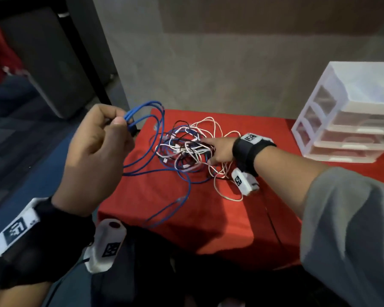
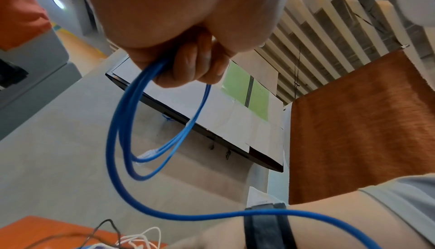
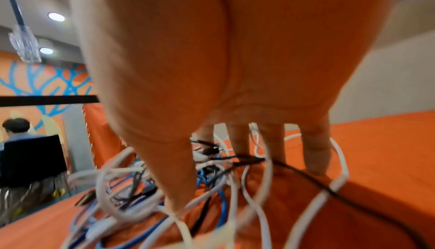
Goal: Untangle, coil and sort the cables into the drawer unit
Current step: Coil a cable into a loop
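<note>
Left hand [image 1: 98, 156], from the head view, gripped several loops of the blue cable [image 1: 142, 120] between curled fingers and thumb, raised off the counter's [image 1: 186, 218] left edge, while my right hand [image 1: 220, 151] lay spread on the tangle [image 1: 186, 147] of white, black and blue cables in the middle of the red cloth; the drawer unit [image 1: 350, 116] stood well apart at the right, drawers closed. I judged the risk plain: the blue run led back into the knot, so pulling harder could cinch it or drag the whole heap off the edge. At the left wrist, the coil [image 2: 141, 132] hung loose, one clear plug [image 2: 148, 154] dangling, so loops might slip out. At the right wrist, straight fingers [image 3: 315, 152] pressed down among white cables [image 3: 235, 197], and one could snag a finger.
</note>
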`<act>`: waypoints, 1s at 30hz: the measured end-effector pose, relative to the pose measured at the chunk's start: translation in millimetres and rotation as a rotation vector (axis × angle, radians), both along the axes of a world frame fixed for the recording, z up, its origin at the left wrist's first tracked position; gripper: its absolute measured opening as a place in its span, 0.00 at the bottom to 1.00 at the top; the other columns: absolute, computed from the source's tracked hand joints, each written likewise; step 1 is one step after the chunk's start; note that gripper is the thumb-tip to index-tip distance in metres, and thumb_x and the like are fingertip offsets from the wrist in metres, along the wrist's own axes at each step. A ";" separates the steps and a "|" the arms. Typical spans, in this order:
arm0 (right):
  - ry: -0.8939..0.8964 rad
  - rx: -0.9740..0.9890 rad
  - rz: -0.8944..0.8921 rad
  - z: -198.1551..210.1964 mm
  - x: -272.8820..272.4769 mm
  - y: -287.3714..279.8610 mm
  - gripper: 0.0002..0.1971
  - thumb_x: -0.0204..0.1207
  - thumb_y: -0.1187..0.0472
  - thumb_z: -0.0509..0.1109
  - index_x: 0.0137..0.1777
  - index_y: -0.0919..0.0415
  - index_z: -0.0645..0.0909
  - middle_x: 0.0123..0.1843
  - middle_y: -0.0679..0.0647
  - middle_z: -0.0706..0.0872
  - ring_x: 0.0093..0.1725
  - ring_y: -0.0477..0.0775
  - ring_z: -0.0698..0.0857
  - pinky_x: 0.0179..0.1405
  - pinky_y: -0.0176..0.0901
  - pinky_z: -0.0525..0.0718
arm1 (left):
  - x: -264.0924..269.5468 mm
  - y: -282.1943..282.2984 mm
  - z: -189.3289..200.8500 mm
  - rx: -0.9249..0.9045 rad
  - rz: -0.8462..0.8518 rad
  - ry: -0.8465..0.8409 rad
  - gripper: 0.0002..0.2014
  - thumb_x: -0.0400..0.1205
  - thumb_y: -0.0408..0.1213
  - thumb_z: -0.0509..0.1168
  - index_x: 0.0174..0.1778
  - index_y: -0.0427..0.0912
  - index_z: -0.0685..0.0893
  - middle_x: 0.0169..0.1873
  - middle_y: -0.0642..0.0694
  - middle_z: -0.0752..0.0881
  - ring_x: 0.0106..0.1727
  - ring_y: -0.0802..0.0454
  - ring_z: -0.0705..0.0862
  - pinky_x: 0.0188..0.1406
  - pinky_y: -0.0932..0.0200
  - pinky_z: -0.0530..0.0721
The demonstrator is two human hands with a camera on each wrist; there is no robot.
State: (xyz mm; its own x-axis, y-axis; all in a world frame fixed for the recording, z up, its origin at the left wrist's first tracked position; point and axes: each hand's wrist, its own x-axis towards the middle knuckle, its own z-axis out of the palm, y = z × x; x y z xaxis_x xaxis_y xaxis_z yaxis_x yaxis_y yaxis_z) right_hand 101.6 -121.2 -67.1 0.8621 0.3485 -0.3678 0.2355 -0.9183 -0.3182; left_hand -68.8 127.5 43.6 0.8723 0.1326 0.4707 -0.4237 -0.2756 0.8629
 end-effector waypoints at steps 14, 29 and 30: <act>-0.026 0.408 -0.502 -8.5 -128.9 -91.2 0.16 0.80 0.46 0.74 0.63 0.52 0.79 0.49 0.57 0.88 0.45 0.70 0.91 0.43 0.64 0.92 | -1.5 -40.9 -9.6 -0.013 -0.112 0.065 0.12 0.93 0.33 0.55 0.45 0.49 0.76 0.24 0.45 0.73 0.25 0.56 0.68 0.24 0.59 0.65; -0.039 0.436 -0.309 -2.5 -133.1 -47.3 0.16 0.80 0.40 0.72 0.57 0.50 0.83 0.41 0.46 0.87 0.42 0.50 0.84 0.45 0.47 0.83 | -14.7 -65.6 3.1 -0.070 -0.161 0.130 0.12 0.92 0.30 0.55 0.44 0.43 0.76 0.29 0.36 0.70 0.25 0.58 0.67 0.23 0.65 0.65; -0.075 0.478 -0.335 3.3 -136.1 -50.1 0.21 0.78 0.35 0.70 0.54 0.53 0.84 0.40 0.51 0.89 0.40 0.51 0.84 0.42 0.46 0.81 | -13.2 -67.8 3.1 -0.075 -0.157 0.134 0.11 0.92 0.30 0.55 0.44 0.43 0.75 0.29 0.36 0.70 0.25 0.58 0.67 0.23 0.64 0.65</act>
State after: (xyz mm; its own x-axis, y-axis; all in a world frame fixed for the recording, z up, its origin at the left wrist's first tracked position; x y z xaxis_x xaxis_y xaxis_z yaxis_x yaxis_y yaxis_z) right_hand -34.5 -171.2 -63.8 0.9716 0.1642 -0.1704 -0.0051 -0.7054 -0.7088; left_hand -82.0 59.6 46.7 0.9392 0.0208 0.3428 -0.3362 -0.1479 0.9301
